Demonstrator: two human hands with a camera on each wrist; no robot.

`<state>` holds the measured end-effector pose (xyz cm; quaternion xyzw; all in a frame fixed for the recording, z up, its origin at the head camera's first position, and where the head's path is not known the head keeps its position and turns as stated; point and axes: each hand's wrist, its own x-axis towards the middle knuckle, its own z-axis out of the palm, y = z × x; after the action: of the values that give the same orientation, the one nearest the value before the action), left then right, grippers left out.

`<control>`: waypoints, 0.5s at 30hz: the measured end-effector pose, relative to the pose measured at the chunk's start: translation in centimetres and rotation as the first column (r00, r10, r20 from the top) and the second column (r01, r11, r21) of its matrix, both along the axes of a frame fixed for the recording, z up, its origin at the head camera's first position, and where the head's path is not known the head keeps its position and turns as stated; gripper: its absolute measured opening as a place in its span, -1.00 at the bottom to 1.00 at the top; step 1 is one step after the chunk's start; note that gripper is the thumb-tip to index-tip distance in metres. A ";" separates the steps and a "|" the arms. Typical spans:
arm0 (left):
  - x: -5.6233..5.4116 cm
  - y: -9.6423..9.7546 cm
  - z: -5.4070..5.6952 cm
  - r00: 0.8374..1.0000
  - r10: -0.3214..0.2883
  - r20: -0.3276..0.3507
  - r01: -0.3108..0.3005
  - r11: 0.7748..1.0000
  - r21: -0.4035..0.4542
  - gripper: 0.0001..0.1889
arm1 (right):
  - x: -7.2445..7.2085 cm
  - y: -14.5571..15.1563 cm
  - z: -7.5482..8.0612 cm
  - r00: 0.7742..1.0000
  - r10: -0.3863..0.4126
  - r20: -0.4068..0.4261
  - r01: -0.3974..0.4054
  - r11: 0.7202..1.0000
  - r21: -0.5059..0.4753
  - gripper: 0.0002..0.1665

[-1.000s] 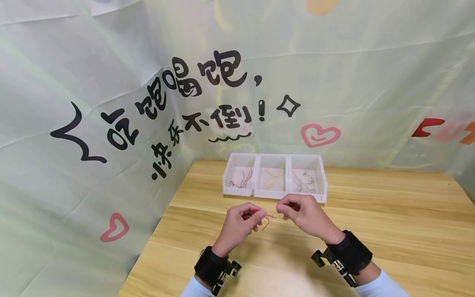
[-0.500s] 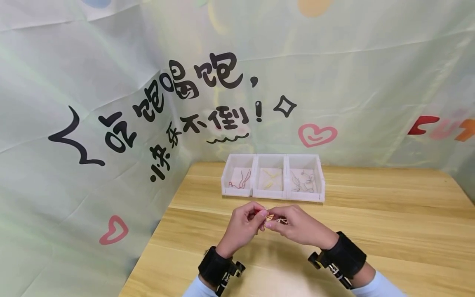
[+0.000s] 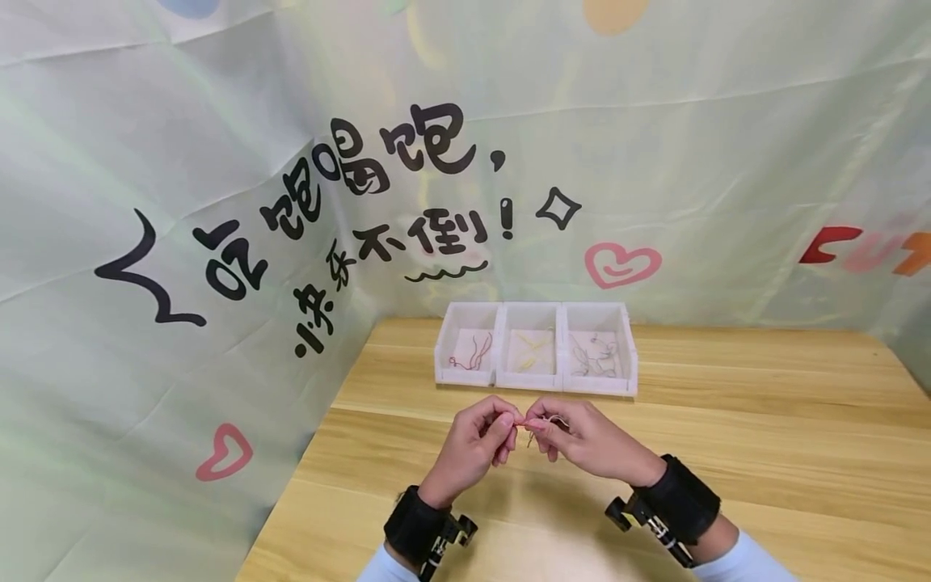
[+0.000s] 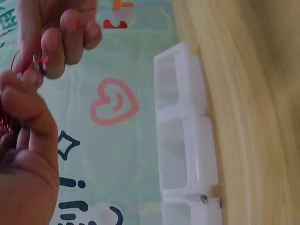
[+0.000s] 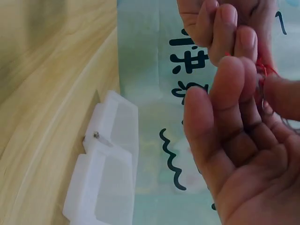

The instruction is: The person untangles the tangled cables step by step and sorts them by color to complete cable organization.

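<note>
My left hand [image 3: 469, 446] and right hand [image 3: 595, 443] meet above the table, fingertips close together. Between them runs a thin red string [image 3: 520, 423], pinched at each side by thumb and fingers. More red string [image 4: 5, 121] is bunched in the left hand's fingers in the left wrist view. Pale string [image 3: 557, 419] loops out of the right hand's fingers, and a short end hangs below them. The right wrist view shows red string [image 5: 266, 70] tangled near the right thumb beside a greyish strand. Fingers hide where the strands cross.
Behind the hands stand three joined white bins. Red strings [image 3: 480, 354] lie in the left bin [image 3: 469, 377], yellow ones [image 3: 536, 356] in the middle bin [image 3: 528, 381], greyish ones [image 3: 602, 354] in the right bin [image 3: 598, 385]. A printed cloth [image 3: 727, 202] borders the wooden table [image 3: 764, 404].
The right hand has moved left and down to meet the left hand, and its fingers have taken hold of the red string. Since half a second ago the fingertips have shifted slightly.
</note>
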<state>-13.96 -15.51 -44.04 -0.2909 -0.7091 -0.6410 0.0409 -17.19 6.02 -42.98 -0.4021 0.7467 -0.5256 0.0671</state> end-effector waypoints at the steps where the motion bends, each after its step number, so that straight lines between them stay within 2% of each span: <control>1: 0.0 0.1 0.0 0.999 0.033 -0.013 -0.033 0.999 -0.002 -0.82 | 0.0 0.0 0.0 0.999 -0.030 -0.016 0.030 1.000 0.003 -0.84; 5: -0.1 0.5 -0.3 0.985 0.162 -0.060 -0.162 0.987 0.018 -0.87 | -0.2 0.5 -0.3 0.985 -0.167 -0.053 0.165 0.986 -0.040 -0.85; 8: 0.0 -0.3 -0.3 0.971 0.226 -0.082 -0.222 0.974 0.045 -0.90 | -0.5 1.5 -0.6 0.960 -0.279 -0.036 0.275 0.957 -0.097 -0.88; 12: 0.0 -1.6 0.0 0.967 0.242 -0.077 -0.237 0.969 0.067 -0.91 | -0.7 2.8 -0.6 0.930 -0.368 0.012 0.367 0.923 -0.113 -0.92; 15: 0.0 -1.9 0.1 0.972 0.227 -0.065 -0.223 0.973 0.067 -0.89 | -0.8 3.1 -0.4 0.925 -0.378 0.039 0.380 0.920 -0.092 -0.93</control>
<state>-14.00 -17.38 -43.94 -0.2302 -0.7163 -0.6420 0.1475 -17.98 9.13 -43.38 -0.2476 0.7831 -0.5684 -0.0480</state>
